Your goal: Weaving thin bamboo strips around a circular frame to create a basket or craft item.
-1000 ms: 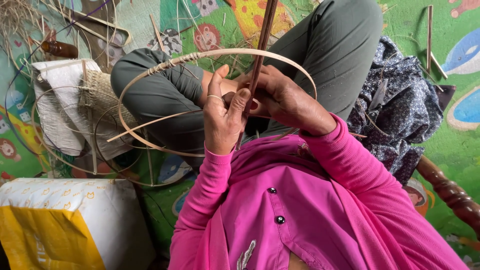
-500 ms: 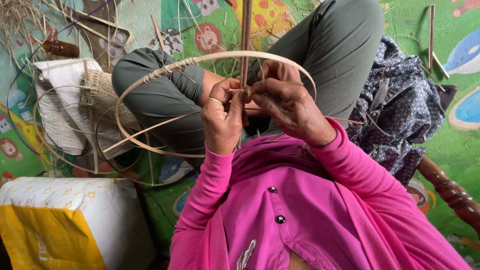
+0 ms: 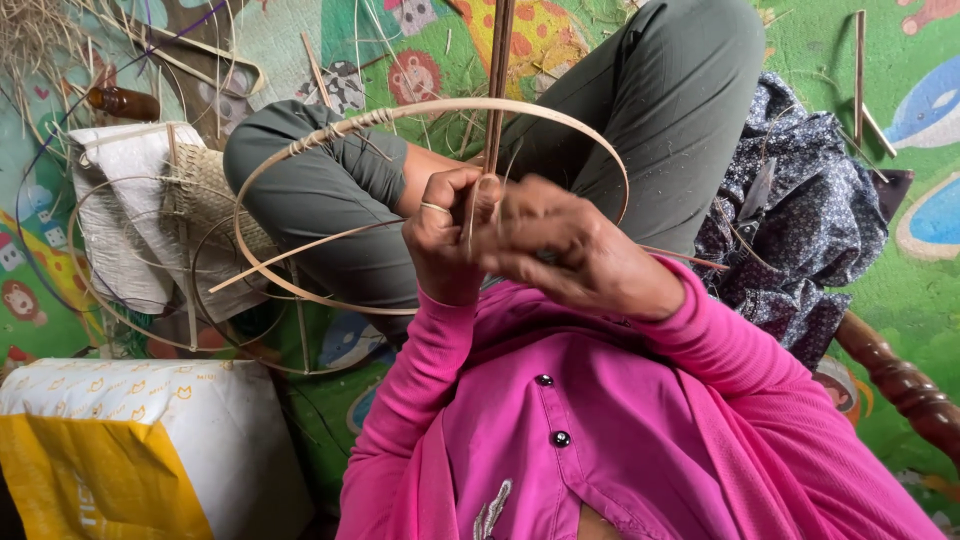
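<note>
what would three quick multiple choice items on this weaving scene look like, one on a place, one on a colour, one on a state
1. Where does the white and yellow sack lie?
A. lower left of the view
B. upper right corner
C. on the person's lap

2. What colour are the person's sleeves?
A. blue
B. pink
C. black

3. How is the dark cane strip held?
A. lying flat on the mat
B. coiled inside the sack
C. upright, pinched between both hands

Answers:
1 A, the sack fills the lower left corner beside the person.
2 B, the sleeves are bright pink, like the buttoned top.
3 C, the dark cane strip rises straight up past the cane hoop, with the left hand and right hand closed on its lower end in a tight grip.
</note>
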